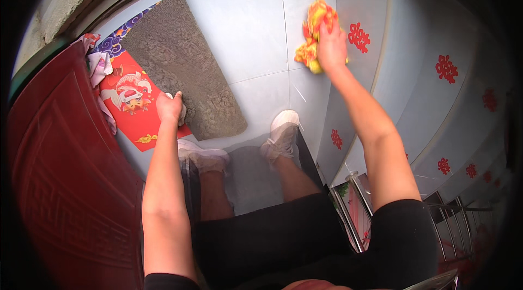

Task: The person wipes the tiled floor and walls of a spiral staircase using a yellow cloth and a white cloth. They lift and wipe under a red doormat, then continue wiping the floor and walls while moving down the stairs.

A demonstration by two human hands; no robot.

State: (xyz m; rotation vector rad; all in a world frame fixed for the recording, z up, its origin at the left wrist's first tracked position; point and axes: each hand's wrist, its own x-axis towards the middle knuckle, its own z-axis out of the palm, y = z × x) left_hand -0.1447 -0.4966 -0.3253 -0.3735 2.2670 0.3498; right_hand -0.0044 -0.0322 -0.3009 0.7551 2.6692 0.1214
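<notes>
My right hand (331, 47) presses a bunched yellow and red cloth (314, 20) on the pale floor tiles (241, 24), close to the riser of the first stair. My left hand (169, 106) is over the border between a grey-brown textured mat (179, 65) and a red printed mat (130, 94) with a cartoon figure. Its fingers close on something pale, perhaps a cloth, mostly hidden by the hand. The grey-brown mat lies partly over the red one.
A dark red carved door (73, 159) stands at the left, with crumpled cloths (100, 67) along its edge. Stairs with red cut-out decorations (359, 37) rise at the right, beside a metal railing (359, 192). My shoes (286, 120) are on the floor.
</notes>
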